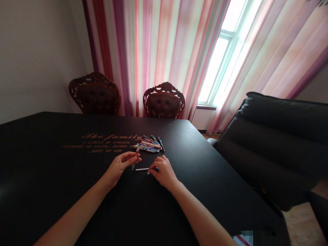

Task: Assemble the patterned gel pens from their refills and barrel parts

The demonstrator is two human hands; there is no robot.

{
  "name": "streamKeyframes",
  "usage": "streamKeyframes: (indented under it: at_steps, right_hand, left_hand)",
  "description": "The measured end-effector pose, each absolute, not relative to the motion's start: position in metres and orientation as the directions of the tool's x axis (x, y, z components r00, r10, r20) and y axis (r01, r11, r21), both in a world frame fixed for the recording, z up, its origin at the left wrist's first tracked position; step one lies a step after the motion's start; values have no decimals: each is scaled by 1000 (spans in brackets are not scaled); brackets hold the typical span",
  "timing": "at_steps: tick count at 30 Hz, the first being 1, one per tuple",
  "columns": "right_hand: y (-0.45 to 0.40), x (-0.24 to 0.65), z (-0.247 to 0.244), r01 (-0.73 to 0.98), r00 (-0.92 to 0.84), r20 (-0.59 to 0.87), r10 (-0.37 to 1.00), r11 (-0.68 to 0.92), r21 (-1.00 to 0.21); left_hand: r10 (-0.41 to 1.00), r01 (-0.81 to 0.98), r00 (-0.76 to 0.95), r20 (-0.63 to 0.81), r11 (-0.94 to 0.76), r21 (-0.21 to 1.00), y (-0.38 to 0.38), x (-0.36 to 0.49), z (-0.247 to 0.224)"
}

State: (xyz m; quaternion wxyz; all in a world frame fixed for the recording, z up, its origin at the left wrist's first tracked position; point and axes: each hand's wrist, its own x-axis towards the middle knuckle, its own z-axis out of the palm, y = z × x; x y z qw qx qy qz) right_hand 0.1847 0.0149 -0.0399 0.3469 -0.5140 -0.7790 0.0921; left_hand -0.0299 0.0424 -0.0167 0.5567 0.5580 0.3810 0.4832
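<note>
My left hand (125, 160) is closed in a pinch on a pen barrel (137, 152), which stands steeply tilted; its lower, see-through end shows below my fingers. My right hand (162, 172) is closed beside it, low over the table. A small pale tip piece (148, 173) pokes out from under its thumb and fingertips; I cannot make out its kind. Between the hands lies a thin white stick like a pen refill (141, 169), its right end running behind my right fingers. Just beyond is a heap of pens (148, 146) in several colours.
The black table (64, 184) carries gold lettering (107, 141) left of the pens. Two carved chairs (164, 104) stand at its far edge before striped curtains. A black recliner (266, 147) is to the right. A white and red item (242, 240) shows at the lower right.
</note>
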Motion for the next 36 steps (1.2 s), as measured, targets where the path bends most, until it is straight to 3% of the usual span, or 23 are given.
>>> streamKeyframes:
  at_steps: [7, 10, 15, 20, 25, 27, 36]
  right_hand:
    - [13, 181, -41, 731, -243, 428, 870, 455, -509]
    - [14, 178, -40, 681, -200, 410, 890, 427, -594]
    - [18, 179, -35, 370, -30, 333, 942, 320, -872]
    - [17, 181, -29, 195, -48, 250, 967, 255, -947]
    - [12, 175, -25, -216, -117, 159, 980, 132, -967]
    - [12, 174, -24, -301, -129, 152, 980, 107, -947]
    - [15, 177, -22, -122, -48, 253, 966, 245, -962]
  left_hand:
    - [956, -58, 274, 105, -92, 994, 40, -28, -16]
    - [955, -39, 278, 102, -94, 995, 39, -29, -15]
    - [949, 4, 302, 93, -99, 995, 38, -28, -14]
    - [924, 65, 374, 80, -112, 992, 37, -25, -16]
    - [888, 124, 448, 98, -170, 978, 36, -24, -17]
    - [880, 143, 464, 102, -188, 972, 35, -24, -17]
    - [867, 178, 488, 101, -212, 961, 35, -24, -19]
